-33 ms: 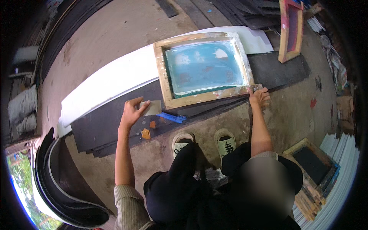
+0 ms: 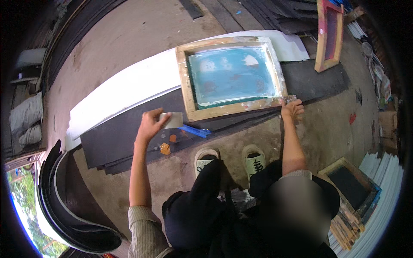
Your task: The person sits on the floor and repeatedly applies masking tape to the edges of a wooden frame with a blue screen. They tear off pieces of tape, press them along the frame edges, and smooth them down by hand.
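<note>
A wooden screen-printing frame (image 2: 234, 114) with blue-green mesh lies in front of me on dark sheets. My right hand (image 2: 291, 110) grips its near right corner, beside a small greyish fitting (image 2: 289, 98). Left of the frame, my left hand (image 2: 151, 122) holds a pale, squarish piece (image 2: 174, 121) between thumb and fingers. Whether that piece is a card or a tape roll I cannot tell. Just below it a slim blue tool (image 2: 194, 130) with a metallic end lies on the sheets, near orange scraps (image 2: 165, 148).
White sheets (image 2: 124, 81) run beneath the frame over dark sheets (image 2: 109, 144). Another wooden frame (image 2: 329, 36) stands upright at the far right. At the near right, a dark-meshed frame (image 2: 350, 182) leans by white strips (image 2: 385, 180). A curled black sheet (image 2: 77, 232) stands near left.
The pale piece in my left hand has turned slightly. My right hand stays on the frame's corner. The whole view has shifted a little.
</note>
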### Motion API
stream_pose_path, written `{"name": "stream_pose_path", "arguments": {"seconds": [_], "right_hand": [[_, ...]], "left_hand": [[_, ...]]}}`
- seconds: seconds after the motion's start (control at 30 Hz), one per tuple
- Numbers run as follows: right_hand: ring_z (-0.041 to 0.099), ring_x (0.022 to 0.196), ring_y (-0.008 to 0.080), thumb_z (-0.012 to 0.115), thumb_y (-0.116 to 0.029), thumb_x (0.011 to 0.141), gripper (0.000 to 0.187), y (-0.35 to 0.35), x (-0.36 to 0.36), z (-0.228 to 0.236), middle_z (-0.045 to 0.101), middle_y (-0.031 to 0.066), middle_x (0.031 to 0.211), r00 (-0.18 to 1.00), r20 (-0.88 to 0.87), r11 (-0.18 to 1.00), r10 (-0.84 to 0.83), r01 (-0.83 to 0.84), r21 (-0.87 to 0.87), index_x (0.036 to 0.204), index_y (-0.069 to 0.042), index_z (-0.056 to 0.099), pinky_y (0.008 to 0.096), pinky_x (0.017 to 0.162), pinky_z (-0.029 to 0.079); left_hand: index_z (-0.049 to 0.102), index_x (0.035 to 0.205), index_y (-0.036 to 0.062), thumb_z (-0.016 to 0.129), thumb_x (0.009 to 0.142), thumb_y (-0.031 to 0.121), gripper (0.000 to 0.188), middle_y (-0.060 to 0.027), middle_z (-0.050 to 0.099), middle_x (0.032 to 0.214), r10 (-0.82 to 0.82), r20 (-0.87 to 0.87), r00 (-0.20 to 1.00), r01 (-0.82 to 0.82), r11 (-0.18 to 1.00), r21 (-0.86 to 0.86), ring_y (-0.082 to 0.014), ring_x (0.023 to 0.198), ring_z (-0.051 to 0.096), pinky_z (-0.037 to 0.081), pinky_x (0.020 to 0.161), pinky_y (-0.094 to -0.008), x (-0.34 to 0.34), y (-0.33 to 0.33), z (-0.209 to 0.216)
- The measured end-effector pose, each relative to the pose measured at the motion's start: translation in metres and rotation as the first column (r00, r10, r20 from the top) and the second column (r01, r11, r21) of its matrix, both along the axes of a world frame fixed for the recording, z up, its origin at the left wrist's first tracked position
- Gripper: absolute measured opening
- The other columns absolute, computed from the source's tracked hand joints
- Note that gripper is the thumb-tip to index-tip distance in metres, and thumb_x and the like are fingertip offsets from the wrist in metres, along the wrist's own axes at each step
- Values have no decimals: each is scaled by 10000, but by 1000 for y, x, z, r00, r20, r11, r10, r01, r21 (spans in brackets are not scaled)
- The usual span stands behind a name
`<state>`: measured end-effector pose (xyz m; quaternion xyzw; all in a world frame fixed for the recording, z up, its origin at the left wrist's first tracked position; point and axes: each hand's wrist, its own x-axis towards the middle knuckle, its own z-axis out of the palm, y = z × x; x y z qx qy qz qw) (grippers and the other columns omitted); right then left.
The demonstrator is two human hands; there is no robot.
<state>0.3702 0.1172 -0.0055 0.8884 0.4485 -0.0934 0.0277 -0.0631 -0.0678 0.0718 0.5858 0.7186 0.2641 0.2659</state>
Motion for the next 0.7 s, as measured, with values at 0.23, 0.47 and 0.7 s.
{"name": "stream_pose_path", "arguments": {"seconds": [0.23, 0.47, 0.7], "right_hand": [[284, 1230, 393, 683, -496, 742, 778, -3, -1, -11, 310, 239, 1289, 998, 56, 995, 37, -42, 90, 1218, -52, 256, 647, 950, 252], [325, 1207, 377, 690, -488, 737, 786, -6, 8, -21, 346, 224, 1262, 997, 70, 984, 40, -51, 168, 1226, -44, 263, 598, 934, 276], [389, 1124, 355, 633, -343, 806, 554, -23, -16, -8, 430, 200, 1149, 963, 167, 913, 210, -254, 319, 1173, -6, 390, 537, 854, 325]], "left_hand": [[652, 721, 41, 568, 799, 531, 504, -177, 618, 682, -99, -397, 912, 8, 974, -224, -327, 708, 631, 499, 654, -424, 4, 9, -24], [693, 757, 68, 606, 748, 564, 504, -175, 648, 723, -145, -545, 826, -88, 922, -378, -319, 722, 656, 524, 629, -421, 30, 39, -36], [694, 726, 86, 666, 745, 432, 348, -124, 666, 728, -164, -607, 778, -119, 909, -399, -260, 700, 667, 507, 623, -351, 53, 45, -44]]}}
